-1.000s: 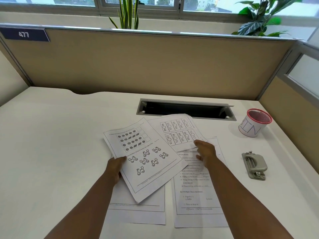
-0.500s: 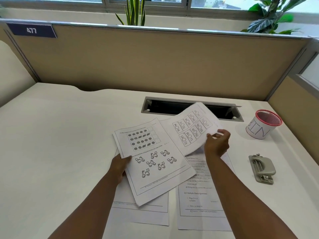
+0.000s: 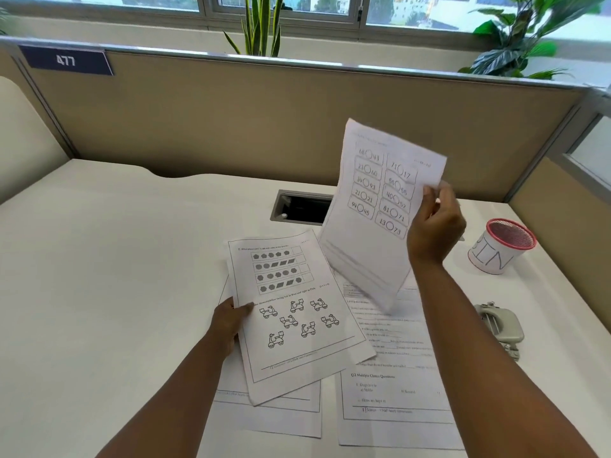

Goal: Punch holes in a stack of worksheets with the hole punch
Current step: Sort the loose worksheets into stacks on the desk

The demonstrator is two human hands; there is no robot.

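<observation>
My right hand [image 3: 436,226] grips a number worksheet [image 3: 373,219] by its right edge and holds it upright above the desk. My left hand [image 3: 229,320] pinches the left edge of a worksheet with shapes and scooters [image 3: 294,315], which lies tilted on top of another sheet [image 3: 281,414]. A text worksheet [image 3: 393,388] lies flat to the right of them. The grey hole punch [image 3: 501,328] rests on the desk right of the papers, beyond my right forearm, untouched.
A white cup with a red mesh rim [image 3: 501,247] stands at the right rear. A cable slot [image 3: 302,208] is cut into the white desk [image 3: 115,276] behind the papers. Beige partition walls [image 3: 231,120] close the back and right side.
My right hand has lifted the number worksheet off the desk and turned it upright. My left hand stays on the scooter worksheet's edge.
</observation>
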